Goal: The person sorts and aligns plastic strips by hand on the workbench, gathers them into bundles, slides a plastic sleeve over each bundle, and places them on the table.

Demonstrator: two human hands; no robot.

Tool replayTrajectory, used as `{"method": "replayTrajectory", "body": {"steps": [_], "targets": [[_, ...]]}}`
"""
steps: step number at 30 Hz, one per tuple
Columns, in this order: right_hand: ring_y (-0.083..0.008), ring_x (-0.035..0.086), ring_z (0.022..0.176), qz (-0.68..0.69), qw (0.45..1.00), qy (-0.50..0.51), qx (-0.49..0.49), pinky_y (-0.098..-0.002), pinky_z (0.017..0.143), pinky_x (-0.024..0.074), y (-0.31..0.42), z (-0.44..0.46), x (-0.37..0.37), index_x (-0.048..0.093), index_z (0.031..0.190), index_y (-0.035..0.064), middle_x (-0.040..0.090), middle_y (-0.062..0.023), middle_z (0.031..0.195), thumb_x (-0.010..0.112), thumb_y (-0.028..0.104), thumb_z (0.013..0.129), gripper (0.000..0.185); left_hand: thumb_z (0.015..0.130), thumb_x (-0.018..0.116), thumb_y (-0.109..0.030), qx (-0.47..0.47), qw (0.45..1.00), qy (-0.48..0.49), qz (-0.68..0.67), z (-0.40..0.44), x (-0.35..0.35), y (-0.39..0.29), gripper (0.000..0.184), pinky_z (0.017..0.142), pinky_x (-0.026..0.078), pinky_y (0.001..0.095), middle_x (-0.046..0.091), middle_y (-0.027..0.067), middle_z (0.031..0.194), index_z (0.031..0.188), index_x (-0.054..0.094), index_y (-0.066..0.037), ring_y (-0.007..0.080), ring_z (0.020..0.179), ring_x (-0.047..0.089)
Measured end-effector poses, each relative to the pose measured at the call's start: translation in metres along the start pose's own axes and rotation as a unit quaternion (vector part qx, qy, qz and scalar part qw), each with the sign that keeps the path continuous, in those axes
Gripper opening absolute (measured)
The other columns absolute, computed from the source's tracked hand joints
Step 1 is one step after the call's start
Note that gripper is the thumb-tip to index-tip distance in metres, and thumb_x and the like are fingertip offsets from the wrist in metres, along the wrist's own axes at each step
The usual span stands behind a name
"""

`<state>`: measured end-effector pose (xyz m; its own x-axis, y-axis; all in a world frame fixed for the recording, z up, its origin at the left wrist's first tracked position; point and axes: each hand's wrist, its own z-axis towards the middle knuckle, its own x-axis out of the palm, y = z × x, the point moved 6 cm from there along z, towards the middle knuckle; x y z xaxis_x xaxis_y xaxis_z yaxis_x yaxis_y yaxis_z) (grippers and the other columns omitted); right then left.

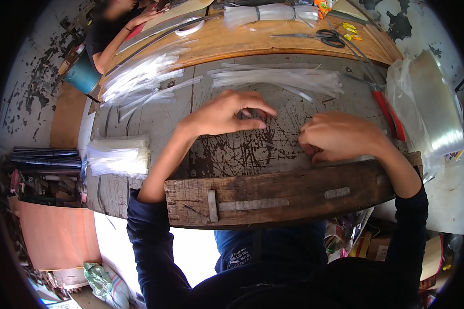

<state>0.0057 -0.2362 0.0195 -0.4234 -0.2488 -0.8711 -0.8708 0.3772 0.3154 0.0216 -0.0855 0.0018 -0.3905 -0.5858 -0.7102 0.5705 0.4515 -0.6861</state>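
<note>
My left hand (229,113) hovers over the scratched grey worktop (206,149), its thumb and fingers curved but apart, with nothing visible between them. To its right, my right hand (340,136) is closed, the fingers curled under toward the thumb. Whatever those fingers may hold is hidden from this angle. Just beyond both hands lies a loose bundle of clear plastic strips (278,78). A larger spread of clear strips (139,74) is at the far left, and a neater stack of strips (118,156) sits left of my left forearm.
A thick wooden beam (252,206) runs along the near edge. At right are a red-handled tool (389,116) and a clear plastic roll (433,103). Scissors (330,37), a tape roll (189,27) and a tied strip bundle (270,14) lie on the far board. Another person's arm (113,46) rests there.
</note>
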Motion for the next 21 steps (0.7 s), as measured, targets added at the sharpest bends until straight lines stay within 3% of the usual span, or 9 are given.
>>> {"method": "replayTrajectory", "body": {"steps": [2,4,5,7,8,10,14,18,21], "targets": [[-0.0269,0.058,0.078,-0.013,1.000,-0.006,-0.015,-0.0383,0.070,0.0437,-0.005,-0.001,0.003,0.055,0.076,0.0034,0.058,-0.0090,0.076,0.066,0.012,0.070,0.015,0.079,0.066,-0.020,0.032,0.998,-0.029,0.053,-0.001,-0.003,0.002,0.028,0.077,0.052,0.0330,0.064,0.0052,0.103,0.106,0.063,-0.011,0.0191,0.092,0.062],[-0.0267,0.058,0.066,0.044,0.986,-0.120,-0.109,-0.0367,0.062,0.0461,-0.004,-0.005,-0.008,0.057,0.080,0.0032,0.058,-0.0098,0.065,0.057,0.011,0.078,0.008,0.082,0.063,-0.021,0.021,0.998,-0.052,0.040,-0.002,-0.007,0.005,0.028,0.082,0.050,0.0325,0.064,0.0063,0.102,0.108,0.062,-0.010,0.0192,0.096,0.060],[-0.0267,0.058,0.066,0.044,0.986,-0.120,-0.109,-0.0367,0.062,0.0461,-0.008,-0.005,-0.009,0.057,0.080,0.0032,0.058,-0.0098,0.065,0.057,0.011,0.078,0.008,0.082,0.063,-0.021,0.021,0.998,-0.052,0.040,-0.002,-0.007,0.004,0.028,0.082,0.050,0.0325,0.064,0.0063,0.102,0.108,0.062,-0.010,0.0192,0.096,0.060],[-0.0217,0.058,0.069,0.065,0.991,-0.103,-0.047,-0.0336,0.066,0.0441,-0.015,-0.004,-0.017,0.051,0.083,0.0040,0.056,-0.0064,0.069,0.053,0.009,0.082,0.005,0.084,0.061,-0.024,-0.014,0.991,-0.054,-0.122,-0.003,-0.009,0.005,0.030,0.083,0.049,0.0322,0.063,0.0088,0.104,0.110,0.061,-0.009,0.0187,0.097,0.060],[-0.0217,0.058,0.069,0.066,0.991,-0.103,-0.046,-0.0336,0.066,0.0441,-0.012,-0.003,-0.022,0.051,0.083,0.0040,0.056,-0.0064,0.069,0.053,0.009,0.082,0.005,0.084,0.061,-0.024,-0.014,0.991,-0.054,-0.122,-0.003,-0.009,0.001,0.030,0.083,0.049,0.0322,0.063,0.0088,0.104,0.110,0.061,-0.009,0.0187,0.097,0.060],[-0.0187,0.058,0.062,0.196,0.979,-0.032,0.044,-0.0312,0.059,0.0443,-0.015,0.002,-0.021,0.048,0.085,0.0040,0.056,-0.0064,0.066,0.047,0.009,0.086,0.005,0.086,0.059,-0.025,-0.016,0.977,-0.041,-0.208,-0.002,-0.005,-0.008,0.031,0.081,0.050,0.0309,0.064,0.0111,0.102,0.111,0.060,-0.007,0.0184,0.092,0.062],[-0.0150,0.058,0.057,0.221,0.972,-0.081,0.024,-0.0286,0.053,0.0431,-0.013,0.007,-0.021,0.046,0.085,0.0032,0.056,-0.0059,0.064,0.045,0.009,0.087,0.007,0.086,0.058,-0.017,-0.069,0.980,0.002,-0.185,-0.002,0.003,0.001,0.027,0.073,0.052,0.0277,0.066,0.0103,0.092,0.111,0.061,-0.008,0.0148,0.081,0.064],[-0.0115,0.055,0.056,0.244,0.962,-0.116,0.041,-0.0260,0.050,0.0419,-0.020,0.010,-0.021,0.050,0.088,0.0019,0.054,-0.0040,0.064,0.046,0.009,0.088,0.008,0.085,0.057,-0.010,-0.051,0.986,-0.010,-0.156,-0.003,-0.006,0.006,0.027,0.070,0.052,0.0270,0.066,0.0103,0.089,0.112,0.061,-0.009,0.0136,0.079,0.063],[-0.0102,0.052,0.057,0.258,0.956,-0.128,0.062,-0.0256,0.051,0.0419,-0.035,0.006,-0.029,0.053,0.094,0.0012,0.053,-0.0041,0.067,0.046,0.009,0.088,0.011,0.084,0.055,-0.002,-0.048,0.986,-0.092,-0.128,-0.007,-0.023,0.015,0.030,0.070,0.051,0.0270,0.066,0.0083,0.088,0.111,0.062,-0.011,0.0134,0.078,0.062]]}}
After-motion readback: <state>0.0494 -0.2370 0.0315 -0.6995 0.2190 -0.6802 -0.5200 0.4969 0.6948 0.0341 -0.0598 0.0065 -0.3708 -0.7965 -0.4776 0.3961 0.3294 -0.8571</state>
